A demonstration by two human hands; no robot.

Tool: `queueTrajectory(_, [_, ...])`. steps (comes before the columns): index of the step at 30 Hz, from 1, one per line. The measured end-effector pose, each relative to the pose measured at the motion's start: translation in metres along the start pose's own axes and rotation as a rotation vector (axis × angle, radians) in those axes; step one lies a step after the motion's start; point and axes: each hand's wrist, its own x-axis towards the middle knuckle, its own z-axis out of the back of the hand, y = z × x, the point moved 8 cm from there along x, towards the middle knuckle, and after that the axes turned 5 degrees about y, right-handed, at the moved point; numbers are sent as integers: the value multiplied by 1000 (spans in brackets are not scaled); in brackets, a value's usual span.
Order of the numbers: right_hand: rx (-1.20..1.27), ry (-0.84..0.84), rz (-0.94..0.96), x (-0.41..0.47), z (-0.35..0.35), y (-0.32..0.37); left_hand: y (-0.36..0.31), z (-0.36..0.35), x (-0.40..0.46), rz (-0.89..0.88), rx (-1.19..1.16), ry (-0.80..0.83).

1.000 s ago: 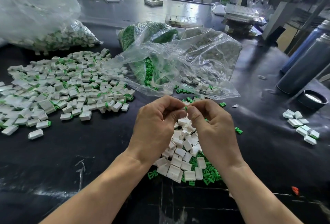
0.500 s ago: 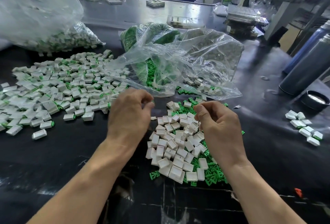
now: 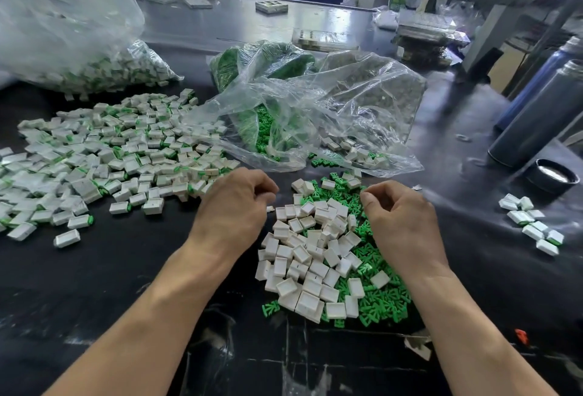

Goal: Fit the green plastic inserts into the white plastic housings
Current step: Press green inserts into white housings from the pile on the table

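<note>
A heap of empty white housings (image 3: 309,256) lies on the black table between my hands, on top of loose green inserts (image 3: 378,298). My left hand (image 3: 233,209) hovers at the heap's left edge with loosely curled fingers, and I see nothing in it. A small white piece (image 3: 270,209) lies just off its fingertips. My right hand (image 3: 400,219) is over the heap's right side, fingers curled inward with the thumb near the index finger. Whatever its palm may hold is hidden.
A wide spread of fitted housings (image 3: 104,155) covers the left of the table. An open clear bag of green inserts (image 3: 262,130) lies behind the heap, another full bag (image 3: 79,58) at far left. Several housings (image 3: 533,225), a black cap (image 3: 552,174) and dark cylinders (image 3: 542,118) stand right.
My hands were joined over the heap a second ago, then parted. The left swung out toward the fitted spread and is now back nearer the heap; the right barely moved.
</note>
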Motion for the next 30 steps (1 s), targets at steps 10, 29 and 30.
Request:
queueTrajectory(10, [-191,126,-70,7,9,-6,-8,-21,-3,-7,201,94])
queueTrajectory(29, [-324,145,-79,11,2,-10,-24,-11,-15,-82,-189,4])
queueTrajectory(30, [-323,141,-78,11,2,-9,-25,-11,-15,-91,-236,8])
